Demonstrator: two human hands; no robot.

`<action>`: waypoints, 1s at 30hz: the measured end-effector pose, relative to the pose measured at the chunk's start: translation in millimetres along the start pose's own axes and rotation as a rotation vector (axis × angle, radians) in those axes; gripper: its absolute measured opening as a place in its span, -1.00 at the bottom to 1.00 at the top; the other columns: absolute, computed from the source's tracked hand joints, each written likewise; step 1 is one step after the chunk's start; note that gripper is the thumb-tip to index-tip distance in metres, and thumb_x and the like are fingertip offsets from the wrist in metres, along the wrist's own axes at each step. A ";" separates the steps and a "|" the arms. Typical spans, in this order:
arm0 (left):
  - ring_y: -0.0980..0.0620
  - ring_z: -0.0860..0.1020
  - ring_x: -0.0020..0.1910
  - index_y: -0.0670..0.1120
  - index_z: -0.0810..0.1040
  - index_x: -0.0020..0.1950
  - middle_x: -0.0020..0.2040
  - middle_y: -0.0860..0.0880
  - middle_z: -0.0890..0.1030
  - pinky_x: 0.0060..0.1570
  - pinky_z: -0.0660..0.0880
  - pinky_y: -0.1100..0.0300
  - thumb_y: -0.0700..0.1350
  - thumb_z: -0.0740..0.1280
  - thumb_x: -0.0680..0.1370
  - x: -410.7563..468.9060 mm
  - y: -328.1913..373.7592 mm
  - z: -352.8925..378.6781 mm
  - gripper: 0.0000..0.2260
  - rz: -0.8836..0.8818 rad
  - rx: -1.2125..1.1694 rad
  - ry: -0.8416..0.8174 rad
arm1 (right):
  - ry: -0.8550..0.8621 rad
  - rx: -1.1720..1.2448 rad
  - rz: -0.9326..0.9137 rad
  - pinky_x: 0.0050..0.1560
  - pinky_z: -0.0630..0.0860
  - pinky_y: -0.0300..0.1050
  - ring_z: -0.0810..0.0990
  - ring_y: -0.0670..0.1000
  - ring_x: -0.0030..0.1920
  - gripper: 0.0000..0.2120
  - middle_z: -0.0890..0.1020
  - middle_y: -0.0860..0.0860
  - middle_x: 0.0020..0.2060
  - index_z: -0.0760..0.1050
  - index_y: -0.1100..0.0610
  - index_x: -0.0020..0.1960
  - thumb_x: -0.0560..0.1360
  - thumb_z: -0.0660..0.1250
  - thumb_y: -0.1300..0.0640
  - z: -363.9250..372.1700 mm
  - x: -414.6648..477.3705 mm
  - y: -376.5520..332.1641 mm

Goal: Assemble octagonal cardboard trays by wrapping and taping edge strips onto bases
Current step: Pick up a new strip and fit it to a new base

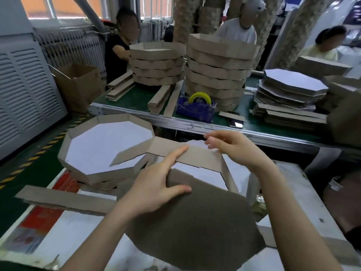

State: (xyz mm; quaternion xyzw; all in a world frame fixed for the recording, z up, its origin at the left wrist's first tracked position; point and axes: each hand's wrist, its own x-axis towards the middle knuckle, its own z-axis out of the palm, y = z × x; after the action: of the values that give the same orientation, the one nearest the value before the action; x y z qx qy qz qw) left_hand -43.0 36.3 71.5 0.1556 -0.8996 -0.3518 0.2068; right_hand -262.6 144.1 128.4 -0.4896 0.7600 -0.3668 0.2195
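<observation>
An octagonal base [195, 222] is tilted up in front of me, its brown underside facing me. A brown edge strip [199, 156] runs along its far side and bends down at the right corner. My left hand [154, 190] holds the base at its upper left edge, thumb on the brown face and index finger stretched along the strip. My right hand [232, 147] grips the strip's top edge near the right corner with curled, slightly blurred fingers. The strip's free left end lies over a finished tray [82, 126] with a white inside.
A loose strip [62, 198] lies at my left. On the green bench beyond are a yellow tape roll in a blue dispenser [197, 106], strip bundles [160, 98], a phone [236, 123], two tray stacks [158, 61] [218, 63] and stacked bases [293, 85]. Other people sit behind.
</observation>
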 end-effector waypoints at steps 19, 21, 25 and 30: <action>0.14 0.56 -0.05 0.42 0.22 0.34 -0.05 0.09 0.62 0.11 0.50 -0.03 0.07 0.52 0.36 -25.4 4.9 -12.3 -0.30 0.059 -0.176 0.070 | -0.117 -0.133 -0.088 -0.27 0.40 -0.49 0.57 -0.31 -0.25 -0.88 0.62 -0.25 -0.28 0.66 -0.01 0.05 0.55 0.41 0.00 49.9 24.0 -108.5; 0.09 0.62 -0.12 0.31 0.23 0.24 -0.15 0.11 0.67 0.02 0.53 -0.11 0.14 0.52 0.29 -36.5 -6.2 -23.3 -0.36 -0.041 -0.270 0.120 | -0.024 -0.029 -0.104 -0.26 0.40 -0.54 0.58 -0.34 -0.22 -0.92 0.66 -0.27 -0.27 0.65 -0.10 0.00 0.54 0.41 -0.03 37.4 13.0 -98.8; 0.08 0.64 -0.20 0.27 0.28 0.11 -0.22 0.06 0.68 -0.10 0.54 0.02 -0.02 0.59 0.32 -47.7 -29.4 -38.8 -0.42 -0.182 -0.338 0.248 | 0.036 0.042 -0.100 -0.10 0.50 -0.35 0.64 -0.24 -0.12 -0.91 0.70 -0.22 -0.16 0.67 -0.16 -0.07 0.48 0.43 -0.12 16.9 -11.8 -80.8; 0.18 0.63 -0.20 0.22 0.33 0.07 -0.24 0.10 0.68 -0.28 0.45 0.45 -0.10 0.58 0.34 -52.7 -42.0 -44.2 -0.48 -0.242 -0.368 0.293 | -0.102 -0.059 -0.050 -0.15 0.50 -0.42 0.65 -0.22 -0.13 -0.93 0.71 -0.20 -0.17 0.67 -0.16 -0.05 0.48 0.44 -0.07 31.5 -28.5 -67.6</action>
State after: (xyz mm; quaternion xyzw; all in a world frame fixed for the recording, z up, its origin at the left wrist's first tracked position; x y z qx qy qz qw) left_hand 29.6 4.1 57.9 0.2710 -0.7558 -0.5054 0.3161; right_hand -189.2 142.1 159.8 -0.5326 0.7460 -0.3240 0.2341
